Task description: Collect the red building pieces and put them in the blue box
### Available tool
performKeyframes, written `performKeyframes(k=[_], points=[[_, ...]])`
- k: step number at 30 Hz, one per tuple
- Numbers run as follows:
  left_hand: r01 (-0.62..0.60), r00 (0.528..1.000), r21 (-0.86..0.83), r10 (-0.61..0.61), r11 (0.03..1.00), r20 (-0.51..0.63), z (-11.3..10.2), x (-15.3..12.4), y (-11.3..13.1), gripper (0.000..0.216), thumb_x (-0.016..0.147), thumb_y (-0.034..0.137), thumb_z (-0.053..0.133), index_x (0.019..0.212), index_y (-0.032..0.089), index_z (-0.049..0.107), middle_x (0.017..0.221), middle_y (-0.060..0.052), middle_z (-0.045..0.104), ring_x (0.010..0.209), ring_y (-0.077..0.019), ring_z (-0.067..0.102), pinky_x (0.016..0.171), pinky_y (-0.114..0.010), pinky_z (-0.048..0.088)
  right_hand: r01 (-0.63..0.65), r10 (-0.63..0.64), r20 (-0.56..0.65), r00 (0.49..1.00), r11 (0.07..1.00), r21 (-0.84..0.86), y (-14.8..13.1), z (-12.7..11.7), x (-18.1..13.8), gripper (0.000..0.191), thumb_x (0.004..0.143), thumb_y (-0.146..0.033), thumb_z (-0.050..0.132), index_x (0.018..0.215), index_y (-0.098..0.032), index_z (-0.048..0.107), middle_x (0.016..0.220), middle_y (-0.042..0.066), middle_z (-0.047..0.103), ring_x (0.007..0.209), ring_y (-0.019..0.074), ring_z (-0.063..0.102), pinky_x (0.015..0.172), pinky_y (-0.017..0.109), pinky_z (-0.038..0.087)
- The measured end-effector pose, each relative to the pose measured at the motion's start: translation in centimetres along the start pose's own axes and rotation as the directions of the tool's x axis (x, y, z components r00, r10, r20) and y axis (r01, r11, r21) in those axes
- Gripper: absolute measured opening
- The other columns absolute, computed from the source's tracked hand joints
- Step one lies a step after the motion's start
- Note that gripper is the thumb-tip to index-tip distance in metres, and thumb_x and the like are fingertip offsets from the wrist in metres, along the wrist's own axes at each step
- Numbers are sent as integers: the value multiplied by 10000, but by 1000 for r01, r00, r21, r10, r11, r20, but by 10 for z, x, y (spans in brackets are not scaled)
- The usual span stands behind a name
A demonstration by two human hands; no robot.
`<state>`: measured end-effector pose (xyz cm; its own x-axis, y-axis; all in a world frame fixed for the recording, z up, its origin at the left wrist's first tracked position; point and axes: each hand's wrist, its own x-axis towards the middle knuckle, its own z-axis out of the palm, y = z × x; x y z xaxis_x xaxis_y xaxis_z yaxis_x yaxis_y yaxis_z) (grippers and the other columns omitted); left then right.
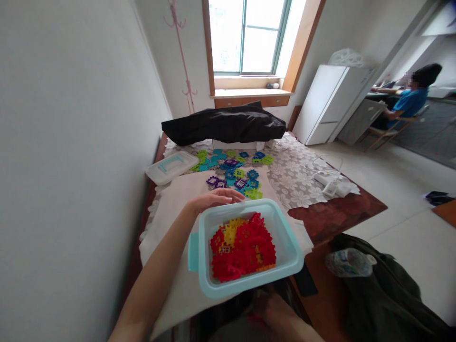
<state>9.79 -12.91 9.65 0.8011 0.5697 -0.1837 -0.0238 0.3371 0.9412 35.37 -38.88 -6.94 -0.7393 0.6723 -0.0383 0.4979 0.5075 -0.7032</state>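
Our right hand (265,308) sits low, fingers unclear; our left hand (217,198) lies flat, empty, behind the tub (285,237) near the table's (335,211) front edge.

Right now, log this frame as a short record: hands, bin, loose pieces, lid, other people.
left hand: open, fingers resting at the far rim of the bin
right hand: low at the frame's bottom, below the bin; grip cannot be told
bin: teal-rimmed plastic, holds red and yellow pieces
loose pieces: blue, green, purple, spread on the table beyond the bin
lid: lying left of the loose pieces
other person: seated at a desk, far right
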Motion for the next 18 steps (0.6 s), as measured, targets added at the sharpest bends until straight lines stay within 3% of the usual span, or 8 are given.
performKeyframes(k=[2,6,10,11,13,15,17,18], points=[[-9,1000,-94,9,996,1,3,7,-11,551,801,380,805,1272,113,705,1236,-159,747,1057,-269,715,921,-341,531,157,-152,-188,970,988,13,-16,-20,-19,149,934,-403,673,988,-294,759,775,13,771,666,216,719,642,294,597],[-71,997,-208,75,976,10,5,17,-29,498,867,346,736,1310,125,683,1263,-166,742,1079,-300,721,950,-383,519,397,-378,-575,726,912,-99,-68,-87,-21,261,1049,-350,570,1254,-220,667,837,58,779,780,204,728,745,310,616],[-119,991,-247,130,962,27,2,20,-35,431,898,346,687,1274,137,702,1220,-138,762,1087,-314,717,979,-413,499,152,-346,-723,598,934,-322,-98,-145,4,458,1030,-509,565,1339,-181,649,1152,153,744,1152,319,674,1007,507,556],[-118,991,-246,130,962,35,1,21,-36,425,906,358,675,1270,141,704,1216,-133,763,1100,-320,713,993,-423,492,104,-312,-791,526,947,-304,-94,-153,7,446,1022,-529,561,1293,-191,670,1147,151,728,1149,331,666,1005,537,544],[-112,991,-254,128,961,47,-2,22,-40,430,917,375,652,1280,150,701,1230,-134,757,1133,-333,702,1017,-441,480,79,-243,-945,218,970,-231,-72,-162,5,277,1019,-447,554,1092,-222,700,995,102,694,1001,298,680,915,519,554],[-102,992,-273,118,957,42,-5,24,-44,441,923,380,636,1300,160,695,1254,-139,747,1154,-339,695,1024,-451,479,60,-157,-960,-231,983,-175,-34,-163,-10,210,984,-383,559,876,-227,650,806,43,601,771,238,622,804,461,535],[-92,993,-294,108,951,38,-9,27,-48,439,912,366,641,1296,164,701,1279,-142,735,1177,-340,686,1031,-453,480,30,4,-911,-412,1000,-9,12,-155,-34,218,895,-418,639,816,-216,612,749,20,567,708,221,565,788,447,508],[-88,994,-300,105,950,42,-10,28,-50,432,904,354,646,1288,165,708,1291,-141,730,1194,-339,677,1041,-452,476,24,113,-895,-431,993,113,35,-147,-47,222,859,-419,671,808,-211,611,753,16,573,713,213,557,794,430,499]])
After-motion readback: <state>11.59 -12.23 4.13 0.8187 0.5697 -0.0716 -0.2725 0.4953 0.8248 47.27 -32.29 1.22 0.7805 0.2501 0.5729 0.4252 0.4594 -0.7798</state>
